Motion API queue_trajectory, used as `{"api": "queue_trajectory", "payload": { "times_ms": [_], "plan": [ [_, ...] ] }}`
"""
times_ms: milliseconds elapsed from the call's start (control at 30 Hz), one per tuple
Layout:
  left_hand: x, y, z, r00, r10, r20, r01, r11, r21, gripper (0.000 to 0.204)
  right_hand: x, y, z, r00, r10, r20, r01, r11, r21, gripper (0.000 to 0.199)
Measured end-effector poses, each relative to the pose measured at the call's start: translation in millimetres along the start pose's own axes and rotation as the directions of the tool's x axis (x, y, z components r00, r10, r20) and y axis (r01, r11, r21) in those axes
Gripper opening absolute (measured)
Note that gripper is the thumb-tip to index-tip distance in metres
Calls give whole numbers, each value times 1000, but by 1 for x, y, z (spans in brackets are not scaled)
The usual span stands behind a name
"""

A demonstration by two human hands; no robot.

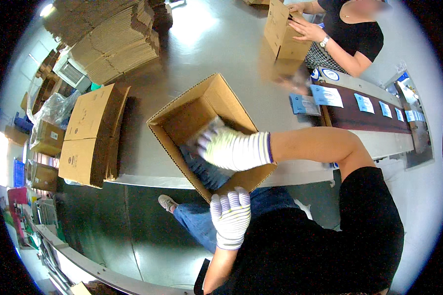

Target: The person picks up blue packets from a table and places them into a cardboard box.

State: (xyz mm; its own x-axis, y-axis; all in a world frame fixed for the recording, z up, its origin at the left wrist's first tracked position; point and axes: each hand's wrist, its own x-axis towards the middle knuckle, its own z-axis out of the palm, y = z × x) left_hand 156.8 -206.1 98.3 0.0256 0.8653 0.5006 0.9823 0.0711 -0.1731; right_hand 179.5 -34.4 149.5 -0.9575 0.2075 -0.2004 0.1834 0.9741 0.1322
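An open cardboard box (209, 110) sits at the centre of the frame, tipped on the near edge of a grey steel table (221, 44), with its open mouth facing up toward the camera and slightly toward the lower right. Its long axis runs diagonally, from the upper left corner near the table's middle down to the lower right corner that hangs over the table edge above the person's lap.

The right hand (231, 147), in a white striped glove, reaches into the box from the right of the frame; its fingers are spread and pressed against the inner bottom flap, blurred by motion, so whether they pinch anything cannot be told. The left hand (230, 211), gloved the same way, sits at the lower centre, its fingers curled over the box's near lower wall, gripping the outside edge.

To the left of the frame lies a pile of flattened cartons (91, 132) on the table, and a taller stack of flat cardboard (113, 39) fills the upper left. At the upper right another person (349, 34) holds a second upright box (280, 29) with both hands. A conveyor with blue-and-white labels (364, 105) runs along the right side.
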Motion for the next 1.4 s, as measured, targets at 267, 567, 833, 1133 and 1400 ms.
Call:
{"api": "queue_trajectory", "payload": {
  "times_ms": [267,567,833,1133,1400],
  "plan": [
    [1,-7,-5,1000,-21,0,21,996,-91,15,-73,21,-15,906,-191,-377,341,858,385,50],
    [4,-8,8,991,-110,-79,97,983,-157,25,-190,166,-9,788,492,-370,-347,851,393,47],
    [4,-11,11,989,-114,-98,101,986,-130,25,-275,244,55,593,805,-24,-721,544,430,47],
    [4,-12,14,992,-77,-104,66,992,-105,29,-332,301,102,256,937,236,-955,283,-86,33],
    [6,-12,10,994,-81,-71,73,991,-114,29,-353,315,153,194,932,305,-896,295,-333,25]
  ]
}}
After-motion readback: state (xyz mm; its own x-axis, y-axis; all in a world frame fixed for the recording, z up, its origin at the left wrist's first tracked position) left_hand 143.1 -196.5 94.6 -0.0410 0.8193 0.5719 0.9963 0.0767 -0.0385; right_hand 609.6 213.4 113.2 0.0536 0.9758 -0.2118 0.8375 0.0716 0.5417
